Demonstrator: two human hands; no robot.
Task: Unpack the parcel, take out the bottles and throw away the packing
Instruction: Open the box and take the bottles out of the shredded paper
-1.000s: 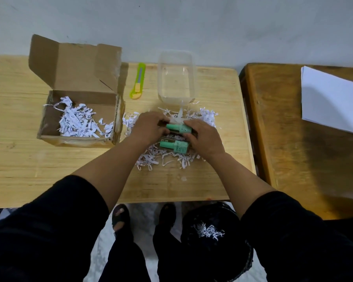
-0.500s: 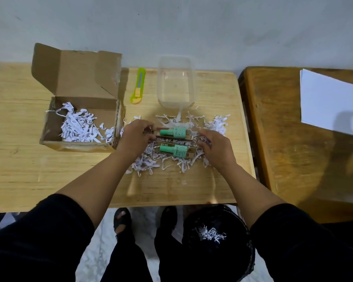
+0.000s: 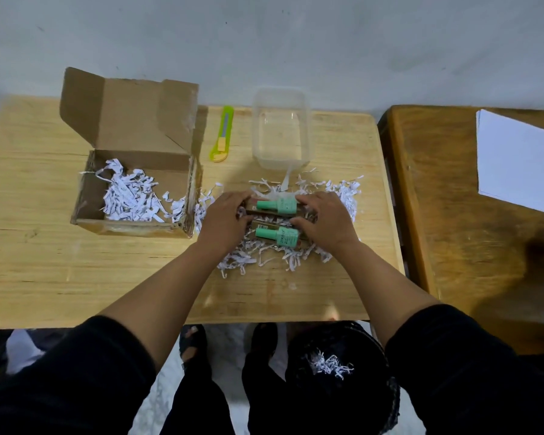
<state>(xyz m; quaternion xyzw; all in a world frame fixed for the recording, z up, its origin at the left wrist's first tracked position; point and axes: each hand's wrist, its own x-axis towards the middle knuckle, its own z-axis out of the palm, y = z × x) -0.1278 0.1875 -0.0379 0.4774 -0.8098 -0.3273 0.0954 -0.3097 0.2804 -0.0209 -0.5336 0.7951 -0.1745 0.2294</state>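
Two green bottles lie side by side on a heap of shredded white paper (image 3: 343, 196) in the middle of the light wooden table (image 3: 44, 262). The far bottle (image 3: 278, 206) and the near bottle (image 3: 278, 235) each rest on something brown and flat. My left hand (image 3: 225, 219) curls round their cap ends from the left. My right hand (image 3: 327, 222) curls round their base ends from the right. The open cardboard parcel (image 3: 132, 142) stands to the left with more shredded paper (image 3: 129, 196) inside.
A clear plastic tub (image 3: 281, 130) stands behind the heap, with a green utility knife (image 3: 222, 138) to its left. A black bin (image 3: 352, 400) holding a few shreds sits on the floor under the table's front edge. On the darker table to the right lies a white sheet (image 3: 515, 161).
Half a second ago my hands were spread apart on either side of the bottles. Both have now moved inward and closed on the bottles' ends.
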